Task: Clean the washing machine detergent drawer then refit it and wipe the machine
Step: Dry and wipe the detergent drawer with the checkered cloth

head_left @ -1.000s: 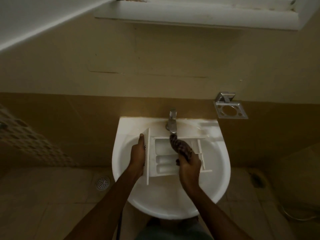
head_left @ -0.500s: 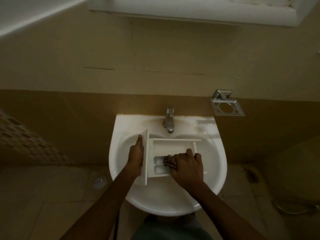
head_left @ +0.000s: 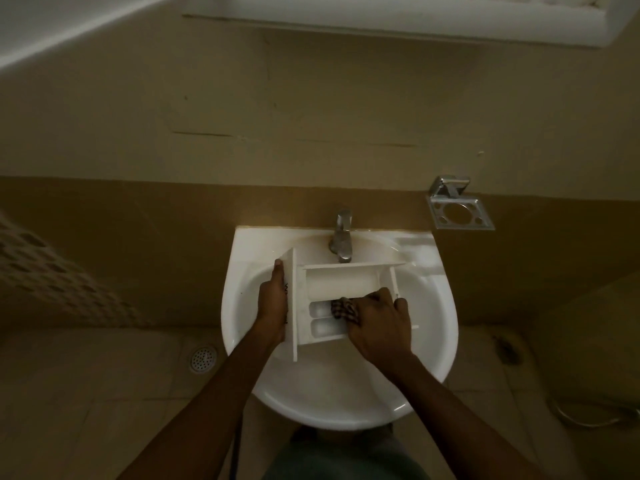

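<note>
Cloth (head_left: 343,308) lowered into drawer (head_left: 346,282) by right hand (head_left: 379,320), left hand (head_left: 273,306) holding drawer

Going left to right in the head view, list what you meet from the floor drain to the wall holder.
floor drain → left hand → drawer front → cloth → right hand → metal wall holder. The sink and tap are left out because they overlap the others.
</note>
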